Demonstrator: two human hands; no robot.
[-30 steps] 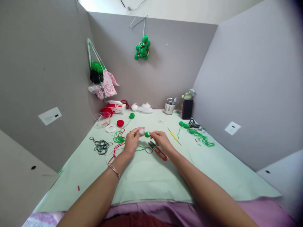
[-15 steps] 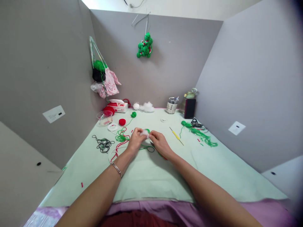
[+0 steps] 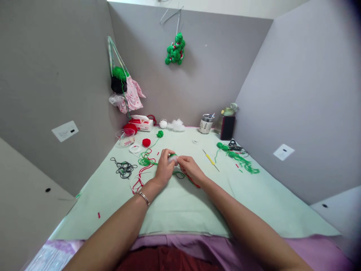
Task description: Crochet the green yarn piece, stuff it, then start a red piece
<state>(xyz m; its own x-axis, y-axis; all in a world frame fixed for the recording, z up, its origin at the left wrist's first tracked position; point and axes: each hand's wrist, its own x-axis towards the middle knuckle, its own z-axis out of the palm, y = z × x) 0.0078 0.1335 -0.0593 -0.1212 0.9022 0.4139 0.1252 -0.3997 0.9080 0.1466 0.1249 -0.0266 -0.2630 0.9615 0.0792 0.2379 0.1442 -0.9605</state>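
Observation:
Above the middle of the table, my left hand is closed around a small green yarn piece, mostly hidden by the fingers. A tuft of white stuffing shows at its near side. The fingertips of my right hand are pinched together against this tuft. Below the hands lie a loop of dark cord and some green yarn. Red yarn shows under the right wrist.
Left of my hands are tangled black cord, green yarn and a red yarn ball. On the right lie a yellow-handled crochet hook and green tasselled yarn. Behind are white fluff, a can and a phone.
My left hand has turned and its fingers have closed further over the green piece. Less of the white stuffing shows between the hands. The camera view has shifted slightly.

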